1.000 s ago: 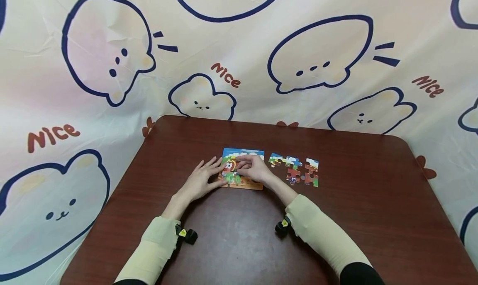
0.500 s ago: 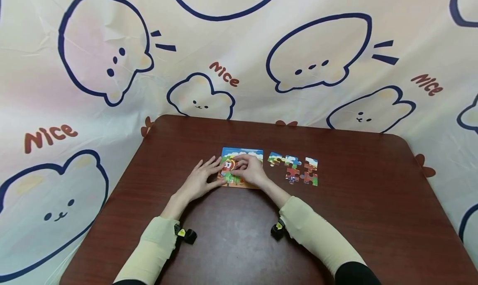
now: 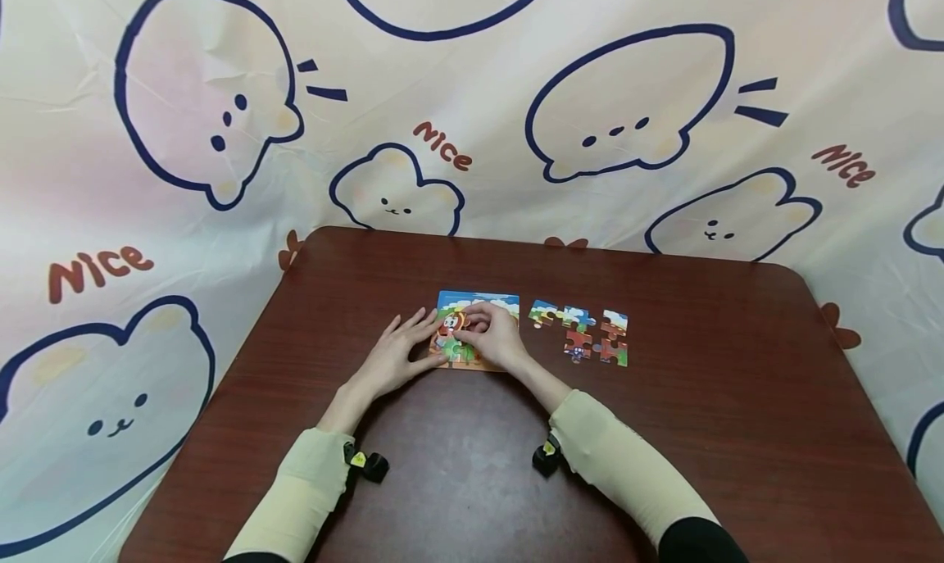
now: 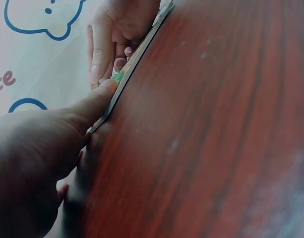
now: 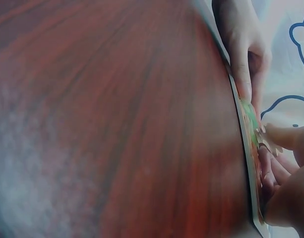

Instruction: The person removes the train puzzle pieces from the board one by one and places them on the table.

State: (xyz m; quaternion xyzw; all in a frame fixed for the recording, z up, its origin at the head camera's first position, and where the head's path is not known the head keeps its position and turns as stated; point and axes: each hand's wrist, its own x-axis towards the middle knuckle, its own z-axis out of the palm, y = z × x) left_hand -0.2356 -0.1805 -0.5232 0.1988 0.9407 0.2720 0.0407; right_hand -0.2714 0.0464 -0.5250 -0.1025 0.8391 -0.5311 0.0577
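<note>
A small jigsaw board (image 3: 479, 297) with a blue-sky top edge lies flat on the table. My left hand (image 3: 394, 360) rests at its left side, fingers spread and fairly straight, thumb on the lower left edge. My right hand (image 3: 500, 338) is over the middle of the board, pinching a puzzle piece (image 5: 266, 139) between thumb and fingers. Under and beside the fingertips shows a cartoon animal face (image 3: 451, 325) in red and white, with green below it. The right hand covers much of the board's right half.
Several loose puzzle pieces (image 3: 578, 346) lie right of the board, some close together. The brown table (image 3: 457, 465) has rounded far corners. A printed cloth (image 3: 501, 96) hangs behind and around it.
My right hand has shifted slightly left across the board, its fingertips now nearer the animal face. The left hand stays at the board's left side. The loose pieces have not moved.
</note>
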